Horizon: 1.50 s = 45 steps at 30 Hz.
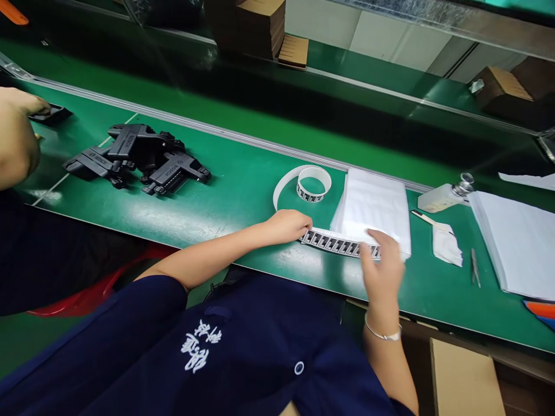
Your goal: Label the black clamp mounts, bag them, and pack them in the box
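Note:
A strip of black-and-white printed labels [333,242] stretches along the front of the bench. My left hand [288,225] is closed on it, pinching it near its left end. Behind that hand the strip's white backing curves round into a loose roll of labels [314,196] standing on edge. My right hand [385,263] is over the strip's right end, thumb and forefinger apart, the thumb overlapping the labels; whether it touches them is unclear. Just behind lies a stack of white translucent sheets or bags [377,202], partly under the strip's far edge.
Several black plastic Bosch parts [134,150] lie in a pile left on the green bench [243,190]. Another person's hand [17,136] works at far left. Rightward are a pump bottle [442,197], a white cloth [446,244], tweezers [476,267] and white sheets [515,242].

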{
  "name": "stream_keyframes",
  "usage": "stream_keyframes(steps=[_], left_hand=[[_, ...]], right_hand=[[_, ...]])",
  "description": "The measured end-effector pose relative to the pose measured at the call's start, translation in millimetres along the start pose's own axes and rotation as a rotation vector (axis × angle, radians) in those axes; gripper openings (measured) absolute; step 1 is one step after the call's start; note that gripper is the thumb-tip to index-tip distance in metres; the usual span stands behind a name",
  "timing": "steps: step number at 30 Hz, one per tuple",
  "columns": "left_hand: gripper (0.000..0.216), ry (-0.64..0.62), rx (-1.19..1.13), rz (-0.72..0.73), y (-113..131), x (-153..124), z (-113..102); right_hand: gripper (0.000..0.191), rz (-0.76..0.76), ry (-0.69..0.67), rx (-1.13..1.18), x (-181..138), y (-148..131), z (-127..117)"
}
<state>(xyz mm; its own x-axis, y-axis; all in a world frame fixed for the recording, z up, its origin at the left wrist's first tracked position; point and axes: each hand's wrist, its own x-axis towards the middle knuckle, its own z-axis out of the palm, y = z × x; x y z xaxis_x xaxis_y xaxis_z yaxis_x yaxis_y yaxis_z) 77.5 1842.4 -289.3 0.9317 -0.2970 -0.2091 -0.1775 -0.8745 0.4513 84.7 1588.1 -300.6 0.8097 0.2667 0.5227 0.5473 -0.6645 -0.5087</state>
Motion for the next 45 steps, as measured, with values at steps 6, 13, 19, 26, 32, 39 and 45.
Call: stream_keyframes(steps=[6, 13, 19, 26, 32, 39, 45], left_hand=[[0.028, 0.016, 0.054, 0.011, 6.2, -0.4, -3.8], [0.025, 0.053, 0.017, 0.009, 1.7, -0.4, -0.6], [0.025, 0.070, 0.072, 0.001, 5.7, 3.7, 2.8], [0.026, 0.097, 0.063, -0.047, 6.4, 5.3, 2.3], [0.025, 0.133, -0.030, -0.086, 4.2, 6.5, -0.1], [0.025, 0.145, -0.129, -0.091, 6.3, 5.5, -7.4], [0.023, 0.165, -0.191, -0.081, 7.2, 5.5, -10.5]], right_hand=[[0.020, -0.148, -0.550, -0.224, 33.2, -45.9, 60.3], [0.023, -0.191, -0.632, -0.329, 39.0, -50.2, 66.3], [0.022, -0.157, -0.602, -0.340, 35.6, -48.7, 69.0], [0.025, -0.160, -0.580, -0.354, 36.6, -48.0, 70.7], [0.026, -0.233, -0.510, -0.314, 35.2, -41.7, 73.8], [0.029, -0.321, -0.339, -0.274, 28.4, -33.0, 75.6], [0.030, -0.344, -0.197, -0.187, 23.9, -28.3, 77.4]])
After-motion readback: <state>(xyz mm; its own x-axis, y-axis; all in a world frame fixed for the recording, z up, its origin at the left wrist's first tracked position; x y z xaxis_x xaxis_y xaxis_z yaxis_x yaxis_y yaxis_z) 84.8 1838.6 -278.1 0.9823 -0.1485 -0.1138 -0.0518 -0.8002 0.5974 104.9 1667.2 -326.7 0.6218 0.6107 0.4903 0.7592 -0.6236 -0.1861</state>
